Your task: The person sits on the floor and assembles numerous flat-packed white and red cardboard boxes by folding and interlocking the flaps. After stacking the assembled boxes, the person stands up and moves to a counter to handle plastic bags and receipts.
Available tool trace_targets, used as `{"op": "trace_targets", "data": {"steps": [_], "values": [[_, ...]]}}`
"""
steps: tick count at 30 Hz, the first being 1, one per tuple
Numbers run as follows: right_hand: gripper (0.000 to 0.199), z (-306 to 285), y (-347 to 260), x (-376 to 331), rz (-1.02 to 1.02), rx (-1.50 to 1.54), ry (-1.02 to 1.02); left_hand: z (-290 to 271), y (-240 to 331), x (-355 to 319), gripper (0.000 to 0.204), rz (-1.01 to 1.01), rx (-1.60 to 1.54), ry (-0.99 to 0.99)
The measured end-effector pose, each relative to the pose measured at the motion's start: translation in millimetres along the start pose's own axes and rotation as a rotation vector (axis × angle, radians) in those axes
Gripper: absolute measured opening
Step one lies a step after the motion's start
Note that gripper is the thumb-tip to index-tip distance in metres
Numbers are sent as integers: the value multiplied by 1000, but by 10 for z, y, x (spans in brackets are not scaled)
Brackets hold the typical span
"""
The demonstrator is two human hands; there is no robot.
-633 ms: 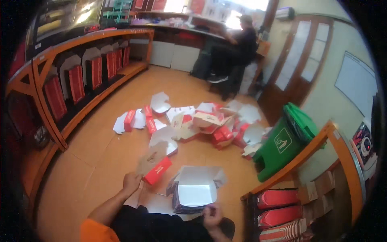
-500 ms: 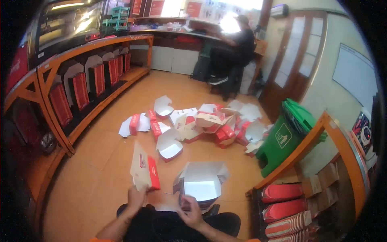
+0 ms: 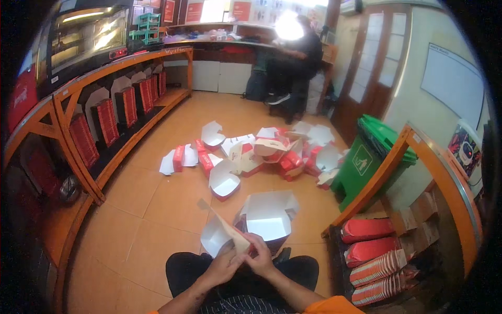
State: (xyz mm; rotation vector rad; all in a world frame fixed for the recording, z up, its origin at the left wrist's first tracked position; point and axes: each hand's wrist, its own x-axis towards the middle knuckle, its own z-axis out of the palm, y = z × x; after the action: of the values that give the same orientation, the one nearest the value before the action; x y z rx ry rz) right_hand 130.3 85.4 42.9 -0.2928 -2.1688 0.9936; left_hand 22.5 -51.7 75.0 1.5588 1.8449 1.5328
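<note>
In front of my lap, a folding food carton [image 3: 214,236] is gripped between both hands; its white inside faces left and a tan flap stands up. My left hand [image 3: 224,266] is closed on the carton's near edge, fingers partly inside it. Closed against its right side is my right hand [image 3: 257,253], close to the left one. Just beyond the hands stands a stack of opened cartons [image 3: 269,228], the top one showing a white interior. Farther off, a loose pile of red, white and tan cartons [image 3: 261,157] is spread over the floor.
A green bin [image 3: 361,162] stands right of the pile. At the lower right, a wooden rack [image 3: 413,152] holds flat carton stacks [image 3: 374,256]. Along the left runs an orange-framed shelf [image 3: 141,60] with upright carton stacks. A person [image 3: 298,65] sits at the far counter.
My left hand has moved right with the carton, and my right hand has closed on it too. The carton now shows its white inside. The view has shifted slightly.
</note>
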Motion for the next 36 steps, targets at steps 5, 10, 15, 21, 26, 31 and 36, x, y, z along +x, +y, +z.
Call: {"op": "trace_targets", "data": {"steps": [5, 10, 15, 21, 26, 31, 36], "values": [[34, -97, 603, -325, 503, 390, 269, -101, -85, -53, 32, -201, -74, 23], [26, -250, 583, -371, 687, 757, 335, -211, -578, -171, 44, -503, -326, 386], [27, -215, 671, -511, 735, 818, 302, -50, -881, -274, 53, -344, -529, 193], [23, -104, 780, -468, 715, 783, 352, -27, -840, -258, 75, -466, -511, 52], [27, -120, 596, -306, 444, 107, 130, 272, -853, -317, 66, -366, -392, 255], [35, -338, 570, -212, 527, 345, 50, 34, -865, -243, 51, -655, -852, 182], [38, -267, 472, -261, 631, 443, 167, 157, -987, -259, 47, -632, -1050, 184]]}}
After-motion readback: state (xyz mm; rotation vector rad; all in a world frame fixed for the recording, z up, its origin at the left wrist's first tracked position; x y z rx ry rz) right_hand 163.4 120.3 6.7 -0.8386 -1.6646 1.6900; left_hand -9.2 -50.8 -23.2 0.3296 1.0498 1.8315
